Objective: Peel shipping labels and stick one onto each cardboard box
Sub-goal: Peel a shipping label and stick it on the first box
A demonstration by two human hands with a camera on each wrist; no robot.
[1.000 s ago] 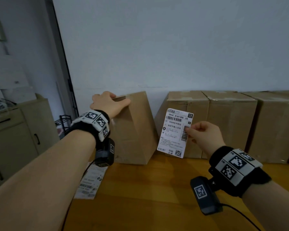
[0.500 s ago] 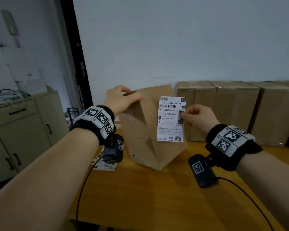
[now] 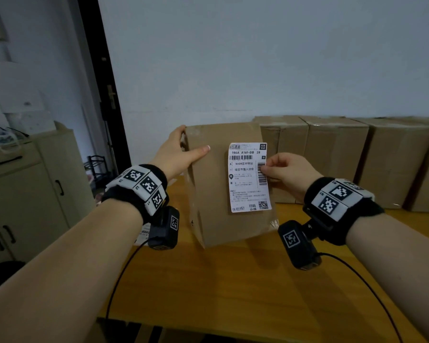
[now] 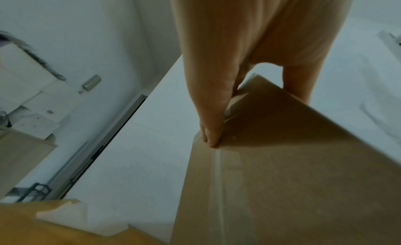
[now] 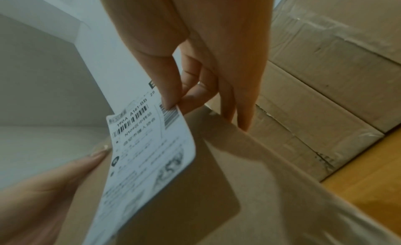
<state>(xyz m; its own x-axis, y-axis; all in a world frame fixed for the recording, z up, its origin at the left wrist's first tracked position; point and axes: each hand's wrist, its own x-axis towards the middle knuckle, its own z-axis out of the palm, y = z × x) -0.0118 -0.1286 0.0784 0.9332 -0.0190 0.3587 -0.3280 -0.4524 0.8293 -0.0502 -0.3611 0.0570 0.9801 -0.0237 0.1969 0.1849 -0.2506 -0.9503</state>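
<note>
A brown cardboard box [image 3: 213, 194] is tipped up on the wooden table [image 3: 245, 288], its broad face towards me. My left hand [image 3: 181, 151] grips its upper left corner, thumb on the front face and fingers behind; the left wrist view shows that hand [image 4: 217, 111] on the box [image 4: 293, 171] edge. My right hand [image 3: 280, 169] pinches the right edge of a white shipping label [image 3: 248, 178], which hangs in front of the box's right half. In the right wrist view thumb and forefinger of the right hand [image 5: 180, 103] pinch the label [image 5: 147, 149], whose lower part stands off the box [image 5: 195, 197].
A row of closed cardboard boxes [image 3: 344, 159] stands along the wall at the back right. More label sheets [image 3: 143, 233] lie on the table under my left wrist. A beige cabinet [image 3: 22, 194] stands at the left beyond the table edge.
The left hand has turned and pulled the box nearer, so its broad face now points at me. The right hand has brought the label in front of that face.
</note>
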